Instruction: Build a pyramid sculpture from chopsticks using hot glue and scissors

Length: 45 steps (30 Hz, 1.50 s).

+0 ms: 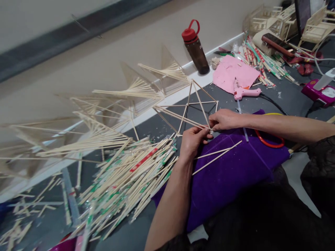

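Observation:
Both my hands meet at the near corner of an open frame of thin wooden sticks point(185, 119), which stands on the dark table. My left hand point(193, 138) pinches the stick ends at that corner from the left. From the right, my right hand point(220, 120) closes its fingers on the same joint; the exact contact point is partly hidden. Two loose chopsticks point(218, 154) lie on a purple cloth point(235, 177) just below the hands. Behind the right hand, a pink hot glue gun point(246, 93) rests with a clear glue stick in it.
A heap of wrapped chopsticks point(136, 174) spreads left of my forearm. Fanned stick structures point(117, 93) stand along the wall. At the back are a red-capped bottle point(197, 52) and a pink sheet point(232, 71). A purple power socket point(318, 92) and a phone point(278, 44) lie right.

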Motion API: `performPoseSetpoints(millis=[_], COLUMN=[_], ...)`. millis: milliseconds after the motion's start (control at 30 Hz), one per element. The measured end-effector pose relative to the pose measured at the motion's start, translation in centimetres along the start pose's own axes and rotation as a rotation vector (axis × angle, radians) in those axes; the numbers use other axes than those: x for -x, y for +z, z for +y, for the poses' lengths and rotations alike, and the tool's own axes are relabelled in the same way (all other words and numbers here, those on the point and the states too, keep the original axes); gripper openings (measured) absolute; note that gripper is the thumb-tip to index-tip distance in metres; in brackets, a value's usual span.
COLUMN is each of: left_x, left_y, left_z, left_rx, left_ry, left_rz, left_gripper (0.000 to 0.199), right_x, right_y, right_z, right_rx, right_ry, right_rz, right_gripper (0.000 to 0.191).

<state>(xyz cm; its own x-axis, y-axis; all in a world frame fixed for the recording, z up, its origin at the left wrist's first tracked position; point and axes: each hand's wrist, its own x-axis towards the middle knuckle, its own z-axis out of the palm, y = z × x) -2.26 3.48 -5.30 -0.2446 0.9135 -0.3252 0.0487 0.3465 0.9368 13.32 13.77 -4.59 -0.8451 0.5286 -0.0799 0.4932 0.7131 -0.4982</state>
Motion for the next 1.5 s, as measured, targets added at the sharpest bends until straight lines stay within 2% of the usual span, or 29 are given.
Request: performPoseSetpoints(millis=[600, 1500], left_x=[0.04, 0.05], left_y=[0.24, 0.42], left_z=[-0.13, -0.17], left_rx=[0.009, -0.003], left_ry=[0.021, 0.024], left_rz=[0.011, 0.029], left_gripper=[0.028, 0.027], right_x=[0.57, 0.43], right_y=[0.41, 0.33], right_z=[-0.48, -0.54], right_rx=[0.097, 0.110], right_ry=[0.013, -0.032], right_rz=[0.004, -0.010], right_gripper=[0.022, 0.018])
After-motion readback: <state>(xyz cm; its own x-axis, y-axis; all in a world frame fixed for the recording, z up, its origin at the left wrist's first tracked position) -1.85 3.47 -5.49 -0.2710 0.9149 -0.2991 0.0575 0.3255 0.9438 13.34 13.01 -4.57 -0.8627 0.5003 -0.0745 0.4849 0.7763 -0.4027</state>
